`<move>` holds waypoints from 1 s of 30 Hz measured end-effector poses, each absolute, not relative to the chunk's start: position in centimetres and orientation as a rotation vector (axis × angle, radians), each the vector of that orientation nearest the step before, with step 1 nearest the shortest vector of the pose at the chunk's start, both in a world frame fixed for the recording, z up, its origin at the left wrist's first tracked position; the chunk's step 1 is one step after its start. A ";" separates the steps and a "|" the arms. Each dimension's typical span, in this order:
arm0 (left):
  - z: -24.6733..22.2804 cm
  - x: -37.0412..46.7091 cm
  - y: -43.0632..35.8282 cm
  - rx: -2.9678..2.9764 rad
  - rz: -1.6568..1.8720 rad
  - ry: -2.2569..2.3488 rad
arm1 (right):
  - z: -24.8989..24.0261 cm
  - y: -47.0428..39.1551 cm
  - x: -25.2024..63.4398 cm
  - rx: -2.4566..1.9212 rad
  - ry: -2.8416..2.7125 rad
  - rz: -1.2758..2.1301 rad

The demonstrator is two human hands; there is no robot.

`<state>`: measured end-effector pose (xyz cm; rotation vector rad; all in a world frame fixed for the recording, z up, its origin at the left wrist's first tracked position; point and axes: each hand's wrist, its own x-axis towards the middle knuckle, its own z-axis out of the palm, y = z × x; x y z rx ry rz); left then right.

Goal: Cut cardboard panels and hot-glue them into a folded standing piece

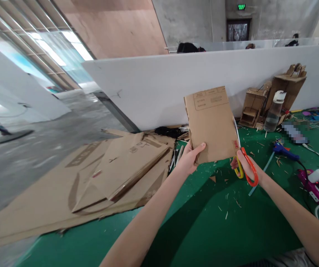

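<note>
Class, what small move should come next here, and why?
Probably squeeze the scissors gently at the cardboard sheet's right edge: a blade shows along it, the left grip holds the sheet, and the right grip has the handles.

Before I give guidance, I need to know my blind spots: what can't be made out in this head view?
Head view:
Scissors: blades mostly hidden by the cardboard piece.
Left hand: most fingers hidden behind the same piece.
Printed text on that piece: too small and blurred to read.
Phone-like device: screen obscured by pixelation.
People beyond the white partition: hidden by it below their heads.
</note>
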<state>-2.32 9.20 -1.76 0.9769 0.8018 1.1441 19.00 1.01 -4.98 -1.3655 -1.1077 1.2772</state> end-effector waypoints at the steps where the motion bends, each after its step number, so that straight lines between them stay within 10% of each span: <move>1: -1.7 -2.3 9.1 0.982 1.151 0.803 | -5.0 0.9 19.0 -1.356 -1.125 1.253; 15: -1.5 -1.7 8.4 0.943 1.178 0.726 | -5.6 0.1 18.9 -1.452 -1.261 0.875; 30: -1.6 -2.3 10.0 0.750 1.352 0.782 | -5.5 1.1 19.0 -1.404 -1.204 1.218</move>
